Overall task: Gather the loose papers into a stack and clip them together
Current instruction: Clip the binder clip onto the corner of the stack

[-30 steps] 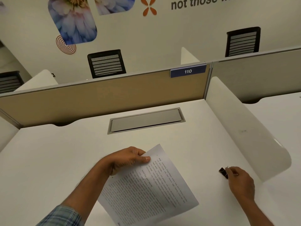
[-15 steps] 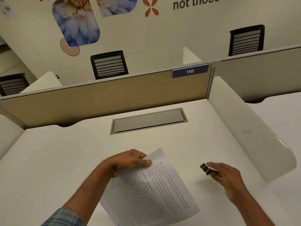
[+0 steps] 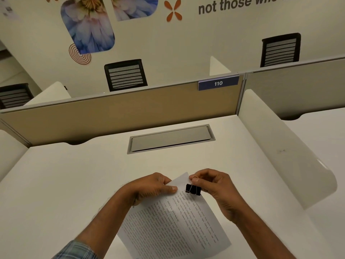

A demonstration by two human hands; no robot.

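The papers [image 3: 173, 227] sit as one squared stack over the near edge of the table [image 3: 74, 174], about midway along it, with their far corner raised toward the person. The left hand [image 3: 155, 187] grips that corner, thumb flat on the top sheet and fingers curled beneath, which I take as a way to stop the sheets sliding while the clip goes on. The right hand [image 3: 214, 186] pinches the wire handles of the black binder clip [image 3: 193, 189], which is at the stack's top edge just beside the left thumb. From where I stand I can't tell whether its mouth is already over the paper or only against the edge. Holding it by the handles suits squeezing it open.

There is plenty of bare table to the left and ahead, as far as the grey cable hatch [image 3: 170, 139]. The curved white divider [image 3: 280, 156] closes off the right edge, well apart from the right hand.
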